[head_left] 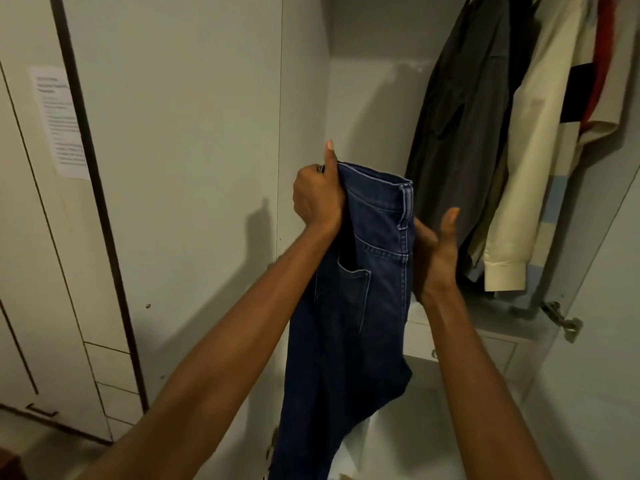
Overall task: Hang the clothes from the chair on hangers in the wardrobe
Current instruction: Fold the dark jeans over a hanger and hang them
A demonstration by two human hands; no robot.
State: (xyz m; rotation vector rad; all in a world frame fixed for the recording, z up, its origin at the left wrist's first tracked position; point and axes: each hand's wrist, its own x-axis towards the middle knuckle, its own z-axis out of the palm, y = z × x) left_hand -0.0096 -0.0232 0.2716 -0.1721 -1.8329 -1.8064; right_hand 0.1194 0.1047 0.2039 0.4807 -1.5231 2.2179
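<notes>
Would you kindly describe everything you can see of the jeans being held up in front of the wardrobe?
The jeans are dark blue denim with lighter stitching, a belt loop and a back pocket showing. They are folded lengthwise and hang upright, waistband on top, legs dropping out of frame below. The left hand grips the waistband's left edge, thumb raised; the right hand supports the right edge, its fingers hidden behind the cloth. No hanger is visible on them.

Matt denim jeans (360, 271); smooth matt wardrobe (194, 133) panels.
</notes>
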